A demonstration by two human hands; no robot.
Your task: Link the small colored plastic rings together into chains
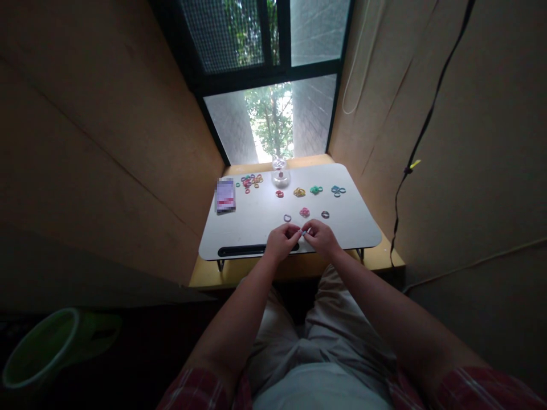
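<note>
My left hand (281,242) and my right hand (322,239) meet over the near edge of a white folding table (256,219). Their fingertips pinch a small pale thing (302,232), perhaps a hair tie, mostly hidden by the fingers. Just beyond lie a lilac hair tie (288,218), a pink bunch (304,212) and a dark one (325,214). Farther back, small ring-shaped hair ties sit in groups: red (279,194), yellow (299,192), green (315,189) and teal (338,191). A mixed-colour pile (252,181) rests at the back left.
A clear plastic container (281,176) stands at the table's back middle. At the left lies a purple, blurred-out card or packet (225,195). A black slot (241,250) runs along the near edge. Walls flank both sides; a dark cord (421,136) hangs at right.
</note>
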